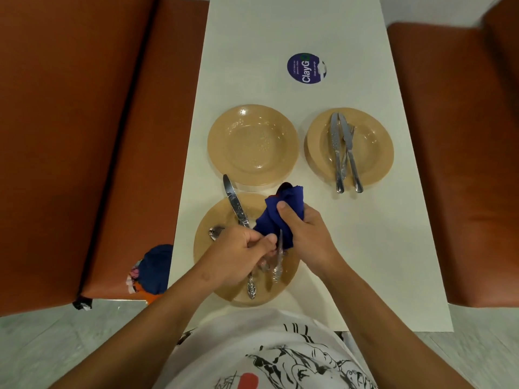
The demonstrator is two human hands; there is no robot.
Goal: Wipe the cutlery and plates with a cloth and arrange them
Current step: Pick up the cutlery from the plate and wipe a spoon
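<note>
My right hand (304, 237) grips a bunched blue cloth (283, 211) wrapped round the upper end of a silver cutlery piece (278, 265). My left hand (241, 254) pinches that piece by its middle, over the near tan plate (205, 248). On this plate lie a knife (234, 203), a spoon (216, 233) and another ornate-handled piece (250, 287). An empty tan plate (252, 144) with water drops sits beyond. To the right, a stack of tan plates (376, 153) carries two knives (344, 153) and a piece hidden beneath them.
The narrow white table (280, 37) has a round purple sticker (306, 68) at the far middle. Orange-brown benches (84, 136) flank both sides. A blue and patterned bundle (153, 270) lies on the left bench near the table's edge.
</note>
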